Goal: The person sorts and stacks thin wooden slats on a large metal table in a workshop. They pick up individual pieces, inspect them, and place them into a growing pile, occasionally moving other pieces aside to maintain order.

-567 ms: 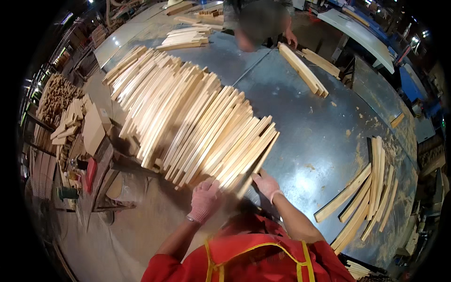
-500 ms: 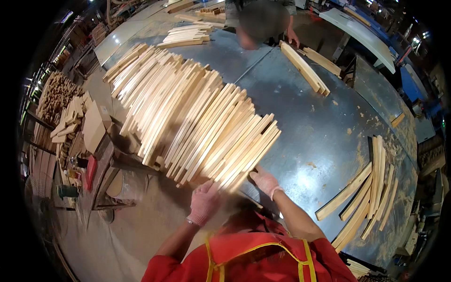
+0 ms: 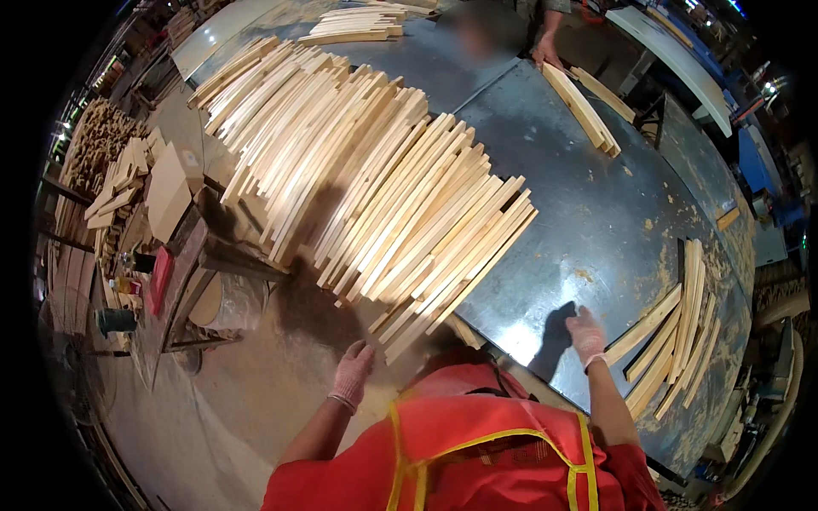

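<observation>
A long row of pale wooden strips (image 3: 341,170) lies side by side across the table's left part, their near ends jutting past its edge. My left hand (image 3: 352,375), in a pinkish knit glove, hangs just off the near ends of the row, holding nothing, its fingers loosely stretched. Out over the table to the right, my right hand (image 3: 586,336), gloved alike, is slightly blurred and empty, fingers apart. Beside it is a loose fan of wooden strips (image 3: 686,311), some with dark sides.
Across the dark metal-topped table (image 3: 545,128), a co-worker's hand (image 3: 547,51) is at the far end of several strips (image 3: 584,111). Another small pile of strips (image 3: 354,25) lies at the back. Left of me stand a wooden stand (image 3: 183,281) and stacked wood scraps (image 3: 106,145).
Both my hands have come off the near end of the strip row. The right has moved right toward the loose strips; the left has drawn slightly back. The co-worker's hand has reached the far strips.
</observation>
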Demonstrator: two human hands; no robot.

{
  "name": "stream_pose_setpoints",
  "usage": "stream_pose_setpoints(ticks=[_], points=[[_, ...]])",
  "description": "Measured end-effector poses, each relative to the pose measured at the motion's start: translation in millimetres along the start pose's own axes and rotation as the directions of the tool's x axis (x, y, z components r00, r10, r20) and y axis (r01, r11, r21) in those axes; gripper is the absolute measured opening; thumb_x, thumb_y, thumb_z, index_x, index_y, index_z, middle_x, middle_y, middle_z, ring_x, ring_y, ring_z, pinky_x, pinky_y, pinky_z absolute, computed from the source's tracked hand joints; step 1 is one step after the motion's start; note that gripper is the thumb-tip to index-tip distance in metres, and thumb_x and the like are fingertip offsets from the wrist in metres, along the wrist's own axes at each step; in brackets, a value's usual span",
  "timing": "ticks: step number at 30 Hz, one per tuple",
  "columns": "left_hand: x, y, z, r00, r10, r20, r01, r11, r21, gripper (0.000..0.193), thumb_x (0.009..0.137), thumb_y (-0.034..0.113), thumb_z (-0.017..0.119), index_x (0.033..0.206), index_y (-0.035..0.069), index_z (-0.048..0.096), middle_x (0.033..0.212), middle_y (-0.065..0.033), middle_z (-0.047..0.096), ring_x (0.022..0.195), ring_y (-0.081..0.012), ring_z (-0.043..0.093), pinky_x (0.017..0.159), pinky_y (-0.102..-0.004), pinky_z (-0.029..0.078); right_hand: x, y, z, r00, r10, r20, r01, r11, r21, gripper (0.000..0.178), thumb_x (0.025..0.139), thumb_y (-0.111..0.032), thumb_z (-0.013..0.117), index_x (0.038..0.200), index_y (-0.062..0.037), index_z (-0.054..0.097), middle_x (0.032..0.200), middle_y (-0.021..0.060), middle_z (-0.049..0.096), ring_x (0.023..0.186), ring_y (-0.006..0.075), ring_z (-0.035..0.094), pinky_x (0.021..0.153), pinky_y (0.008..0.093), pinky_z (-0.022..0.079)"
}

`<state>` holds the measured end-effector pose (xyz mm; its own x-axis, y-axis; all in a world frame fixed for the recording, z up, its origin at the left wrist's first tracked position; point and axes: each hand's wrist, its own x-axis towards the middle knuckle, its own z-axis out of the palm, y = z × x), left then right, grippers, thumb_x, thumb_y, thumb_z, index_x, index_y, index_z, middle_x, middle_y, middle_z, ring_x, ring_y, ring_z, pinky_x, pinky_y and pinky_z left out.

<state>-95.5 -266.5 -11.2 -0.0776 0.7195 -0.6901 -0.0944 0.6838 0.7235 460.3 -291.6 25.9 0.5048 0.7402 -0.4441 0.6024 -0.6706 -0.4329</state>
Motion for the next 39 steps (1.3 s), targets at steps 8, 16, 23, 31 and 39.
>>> stream_pose_setpoints(ticks=[8, 16, 23, 31, 39], points=[[-19, 14, 35, 0.932, -0.205, 0.300, 0.327, 0.832, -0.448, 0.014, 0.102, 0.020, 0.063, 0.095, 0.009, 0.059, 0.083, -0.0044, 0.057, 0.074, -0.0169, 0.056, 0.065, -0.0323, 0.046, 0, -139, 87, 0.866, -0.180, 0.466, -0.126, 0.824, 0.553, 0.078, 0.094, -0.032, 0.070, 0.156, 0.0062, 0.044, 0.118, 0.0122, 0.075, 0.110, 0.0222, 0.068, 0.096, 0.0345, 0.053], [14, -40, 0, 0.913, 0.054, 0.404, -0.146, 0.969, 0.201, 0.013, 0.100, 0.017, 0.063, 0.094, 0.005, 0.064, 0.087, -0.0028, 0.062, 0.080, -0.0196, 0.063, 0.074, -0.0339, 0.052, 22, -172, 123, 0.918, -0.150, 0.366, -0.052, 0.872, 0.487, 0.088, 0.091, -0.042, 0.074, 0.158, 0.0034, 0.040, 0.120, 0.0181, 0.067, 0.109, 0.0277, 0.061, 0.092, 0.0351, 0.048], [-25, 1, 56, 0.855, -0.228, 0.465, -0.058, 0.849, 0.524, 0.052, 0.100, 0.050, 0.067, 0.124, 0.004, 0.070, 0.117, -0.0105, 0.075, 0.104, -0.0252, 0.071, 0.095, -0.0405, 0.054, 16, -144, 117, 0.940, -0.155, 0.303, -0.100, 0.725, 0.681, 0.062, 0.097, -0.022, 0.076, 0.150, -0.0054, 0.048, 0.093, 0.0054, 0.066, 0.074, 0.0149, 0.060, 0.060, 0.0325, 0.051], [20, 2, 122, 0.812, 0.083, 0.578, -0.502, 0.604, 0.619, 0.077, 0.096, 0.039, 0.077, 0.157, 0.004, 0.046, 0.117, -0.0155, 0.076, 0.106, -0.0240, 0.074, 0.093, -0.0362, 0.056, 7, -149, 95, 0.921, -0.090, 0.379, -0.185, 0.754, 0.630, 0.049, 0.093, -0.020, 0.069, 0.136, -0.0004, 0.060, 0.097, 0.0092, 0.070, 0.078, 0.0165, 0.064, 0.064, 0.0333, 0.053], [-45, 116, 132, 0.667, 0.454, 0.591, -0.715, 0.166, 0.679, 0.064, 0.094, 0.033, 0.076, 0.151, 0.012, 0.054, 0.083, -0.0118, 0.069, 0.075, -0.0275, 0.070, 0.071, -0.0413, 0.058, -15, -83, 47, 0.965, -0.083, 0.250, -0.166, 0.547, 0.821, 0.034, 0.092, -0.006, 0.059, 0.125, -0.0034, 0.068, 0.095, 0.0032, 0.071, 0.072, 0.0150, 0.064, 0.060, 0.0295, 0.050]])
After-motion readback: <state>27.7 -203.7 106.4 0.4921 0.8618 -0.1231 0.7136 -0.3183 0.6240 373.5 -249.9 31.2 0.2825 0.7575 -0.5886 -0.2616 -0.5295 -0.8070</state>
